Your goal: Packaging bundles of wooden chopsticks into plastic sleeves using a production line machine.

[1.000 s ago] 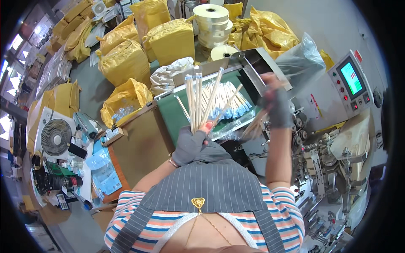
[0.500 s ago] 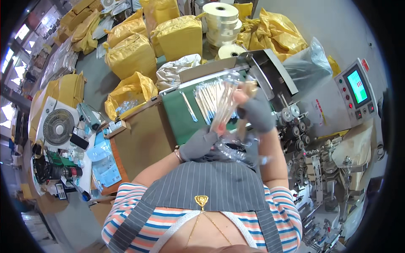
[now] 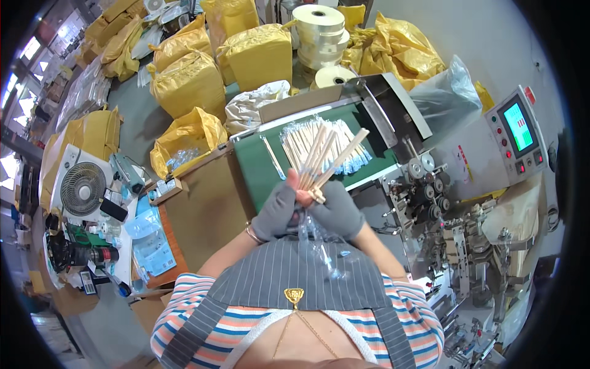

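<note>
My left hand and my right hand, both in grey gloves with bare fingertips, meet in front of my apron. Between them they grip the lower ends of several pale wooden chopsticks, which fan upward and away from me. Crumpled clear plastic wrappers hang beneath the hands against the apron. Beyond, many chopsticks in clear and blue wrappers lie side by side on a green conveyor belt. One wrapped pair lies apart on the left.
A machine with rollers and a lit control panel stands on the right. Left of the belt are a brown board, an open yellow bag and a fan. Yellow sacks and film rolls sit behind.
The bundle, blurred by motion before, is now steady with bare sticks fanned out. My right hand has come down and in to the left hand; plastic wrappers hang below.
</note>
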The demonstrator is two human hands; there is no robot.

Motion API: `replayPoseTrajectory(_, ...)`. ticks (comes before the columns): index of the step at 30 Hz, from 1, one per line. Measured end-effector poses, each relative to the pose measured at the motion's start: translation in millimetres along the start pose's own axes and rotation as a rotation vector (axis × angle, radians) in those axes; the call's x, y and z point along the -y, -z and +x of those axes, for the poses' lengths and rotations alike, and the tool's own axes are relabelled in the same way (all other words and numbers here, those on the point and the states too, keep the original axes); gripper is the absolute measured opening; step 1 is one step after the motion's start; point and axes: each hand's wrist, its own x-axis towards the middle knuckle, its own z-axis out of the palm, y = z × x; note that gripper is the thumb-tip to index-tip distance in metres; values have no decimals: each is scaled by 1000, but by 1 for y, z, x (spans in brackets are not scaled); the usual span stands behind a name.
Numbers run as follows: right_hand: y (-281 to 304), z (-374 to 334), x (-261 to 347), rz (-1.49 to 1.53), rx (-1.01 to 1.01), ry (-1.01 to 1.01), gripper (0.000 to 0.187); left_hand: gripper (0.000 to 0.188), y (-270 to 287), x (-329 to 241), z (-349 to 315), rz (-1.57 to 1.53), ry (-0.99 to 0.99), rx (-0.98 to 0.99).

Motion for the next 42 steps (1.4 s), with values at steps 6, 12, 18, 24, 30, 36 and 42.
replayPoseTrajectory(6, 49, 2, -6, 471, -364, 93, 27, 51, -22, -29, 3, 211, -103, -1)
replayPoseTrajectory(12, 76, 8, 29, 404, -344, -129, 27, 59, -35, -20, 9, 388, 77, 227)
replayPoseTrajectory(18, 151, -25, 14, 291, -903, 260, 20, 48, -55, -3, 23, 377, 32, 298)
replayPoseTrajectory(24, 295, -162, 47, 490, -1444, 407, 17, 40, -51, 2, 34, 317, 14, 239)
replayPoseTrajectory(30, 361, -305, 162, -55, -1940, 772, 23, 35, -8, 7, 51, 499, -272, -10)
replayPoseTrajectory(36, 474, -450, 67, -1477, -1924, -207, 28, 38, -43, 7, 73, 737, -402, 23)
replayPoseTrajectory(42, 455, -458, -58, -759, -1152, -847, 63, 36, -39, 11, 65, 220, 139, -50)
